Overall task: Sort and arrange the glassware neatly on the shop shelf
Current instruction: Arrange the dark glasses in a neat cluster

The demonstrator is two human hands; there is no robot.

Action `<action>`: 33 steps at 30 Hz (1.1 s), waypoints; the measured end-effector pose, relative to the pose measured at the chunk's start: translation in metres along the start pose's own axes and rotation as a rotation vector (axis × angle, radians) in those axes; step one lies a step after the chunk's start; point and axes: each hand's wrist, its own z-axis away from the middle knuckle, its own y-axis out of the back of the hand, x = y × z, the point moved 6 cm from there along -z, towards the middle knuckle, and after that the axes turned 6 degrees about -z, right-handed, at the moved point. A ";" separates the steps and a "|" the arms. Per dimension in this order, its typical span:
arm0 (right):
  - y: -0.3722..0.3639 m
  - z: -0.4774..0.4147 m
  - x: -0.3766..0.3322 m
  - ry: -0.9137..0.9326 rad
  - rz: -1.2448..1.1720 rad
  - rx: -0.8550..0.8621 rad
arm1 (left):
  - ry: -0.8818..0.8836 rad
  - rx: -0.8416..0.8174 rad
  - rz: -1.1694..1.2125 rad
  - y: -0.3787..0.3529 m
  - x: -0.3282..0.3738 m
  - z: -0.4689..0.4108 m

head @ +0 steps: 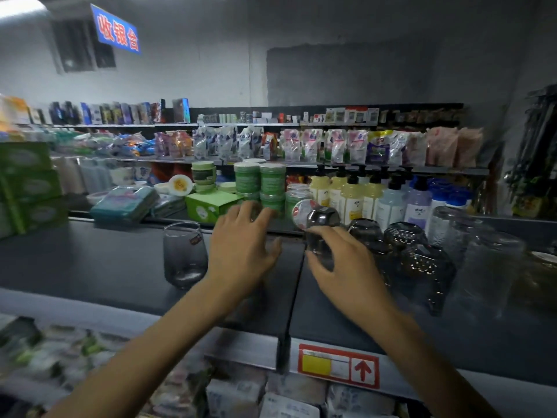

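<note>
Step in hand: I am judging this as setting one smoky glass into line on the shelf.
Right hand: my right hand is grasping the smoky glass around its side. The glass is base-up, just left of the dark dimpled glasses. The hand is hiding the rim, so I cannot tell whether it is touching the shelf.
Left hand: my left hand is hovering released, fingers spread, holding nothing.
Reference: an upright glass is standing alone left of the left hand, apart from the group.
Technique: I am aiming for a low, even grip, lowering the rim flat and leaving a gap to the neighbouring glass.
Risk: the clear tall glasses are crowding the right end, and I am judging that a sideways sweep could topple them.
</note>
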 end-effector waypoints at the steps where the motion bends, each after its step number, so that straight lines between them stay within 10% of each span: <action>1: -0.017 -0.008 -0.008 -0.017 -0.042 -0.056 | -0.004 -0.043 -0.062 0.002 -0.013 -0.004; 7: -0.120 -0.056 -0.012 -0.288 -0.316 -0.340 | 0.018 -0.514 -0.177 -0.020 -0.054 -0.011; 20: -0.137 -0.055 0.000 -0.331 -0.552 -0.284 | 0.090 -0.544 0.224 -0.015 -0.063 -0.031; 28: -0.018 -0.058 -0.015 -0.187 -0.431 -0.201 | 0.441 -0.340 1.249 0.021 -0.062 -0.014; 33: 0.028 -0.057 -0.012 -0.315 -0.759 -0.203 | 0.586 -0.288 1.623 0.004 -0.041 0.004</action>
